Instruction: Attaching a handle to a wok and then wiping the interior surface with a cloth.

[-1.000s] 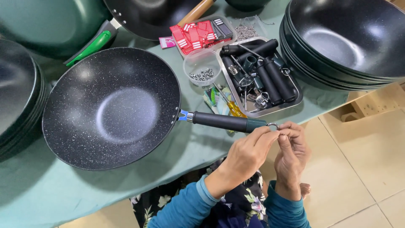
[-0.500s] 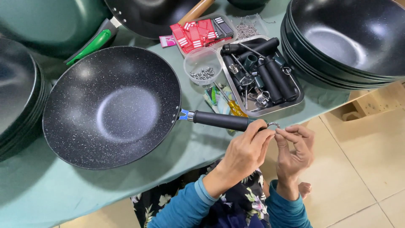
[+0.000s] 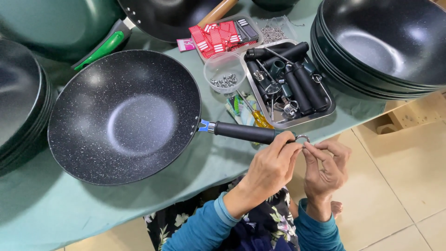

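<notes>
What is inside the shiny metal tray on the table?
The metal tray holds several black handles lying side by side, plus small metal rings and loops. Whatever lies beneath the handles is covered, so it cannot be seen.

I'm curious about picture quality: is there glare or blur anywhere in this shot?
Head view: soft pale glare sits in the bowl of the speckled wok and on the stacked woks; the metal tray glints; both hands, left hand and right hand, look sharp, without motion blur.
</notes>
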